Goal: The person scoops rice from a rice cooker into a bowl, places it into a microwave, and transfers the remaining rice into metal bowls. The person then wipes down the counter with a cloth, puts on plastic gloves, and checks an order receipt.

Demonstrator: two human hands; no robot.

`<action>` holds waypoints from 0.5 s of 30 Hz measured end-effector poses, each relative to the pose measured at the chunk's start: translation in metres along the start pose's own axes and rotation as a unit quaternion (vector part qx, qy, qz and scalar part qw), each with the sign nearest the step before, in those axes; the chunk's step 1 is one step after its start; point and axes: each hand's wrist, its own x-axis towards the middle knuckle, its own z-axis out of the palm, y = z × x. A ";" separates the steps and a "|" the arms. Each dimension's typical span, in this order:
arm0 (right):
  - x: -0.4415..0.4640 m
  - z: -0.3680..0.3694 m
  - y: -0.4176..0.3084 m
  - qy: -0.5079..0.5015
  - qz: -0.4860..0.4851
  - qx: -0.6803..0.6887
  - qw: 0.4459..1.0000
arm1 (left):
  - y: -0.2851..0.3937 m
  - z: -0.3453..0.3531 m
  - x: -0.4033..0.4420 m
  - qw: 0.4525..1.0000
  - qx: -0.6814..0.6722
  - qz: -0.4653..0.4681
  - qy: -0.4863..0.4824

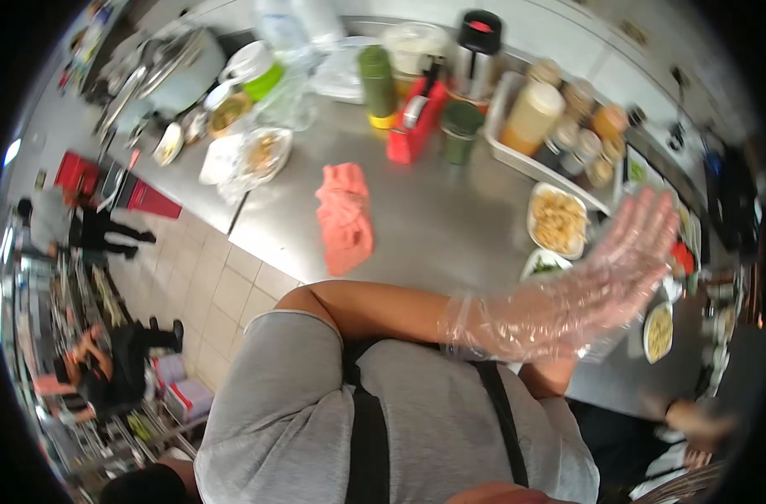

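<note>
My left hand (618, 269) wears a clear plastic glove that reaches over the wrist. It stretches across to the right, its fingers straight and slightly blurred, with nothing seen in its grasp. My right forearm (548, 378) rises beneath it, and my right hand is mostly hidden behind the gloved one, so its fingers cannot be made out. Just left of the gloved fingers sits a white bowl of pale shredded food (558, 220). A smaller bowl with chopped greens (546, 264) stands near the glove's edge. Farther left, a crumpled orange-pink cloth (345, 220) lies on the steel counter (450, 227).
A white bin (505, 109) of sauce bottles stands at the back right. Near it are a red tape dispenser (416, 122), green bottle (376, 84) and thermos (477, 55). Another person's hand (702, 420) shows at lower right. Two people are in the aisle at left.
</note>
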 end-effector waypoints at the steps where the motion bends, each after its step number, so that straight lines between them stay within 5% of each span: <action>1: 0.002 0.016 -0.001 0.002 0.004 -0.021 1.000 | -0.001 -0.005 -0.014 0.999 -0.010 0.026 0.020; 2: -0.001 0.039 0.000 0.002 0.007 -0.034 0.999 | -0.001 -0.025 -0.024 0.999 0.021 0.016 0.028; 4: -0.010 0.054 0.008 -0.040 0.026 0.080 0.996 | 0.007 -0.075 -0.046 0.909 -0.395 -0.085 -0.104; 5: -0.026 0.087 0.004 -0.012 0.072 0.058 0.996 | 0.021 -0.101 -0.054 0.918 -0.375 -0.091 -0.094; 6: -0.048 0.094 0.011 -0.024 0.076 0.069 0.994 | 0.038 -0.126 -0.059 0.809 -0.569 -0.137 0.055; 7: -0.075 0.095 0.020 -0.139 0.124 0.090 0.978 | 0.051 -0.145 -0.069 0.637 -0.728 -0.164 0.196; 8: -0.093 0.104 0.034 -0.250 0.166 0.107 0.948 | 0.051 -0.151 -0.083 0.642 -0.725 -0.156 0.196; 10: -0.127 0.144 0.055 -0.251 0.212 0.074 0.941 | 0.042 -0.157 -0.110 0.562 -0.782 -0.112 0.246; 11: -0.145 0.163 0.068 -0.264 0.239 0.066 0.932 | 0.078 -0.202 -0.116 0.577 -0.754 0.090 0.300; 12: -0.160 0.181 0.080 -0.273 0.260 0.057 0.924 | 0.081 -0.217 -0.137 0.580 -0.749 0.098 0.305; 15: -0.207 0.232 0.111 -0.316 0.328 0.028 0.890 | 0.076 -0.236 -0.219 0.660 -0.649 -0.073 0.372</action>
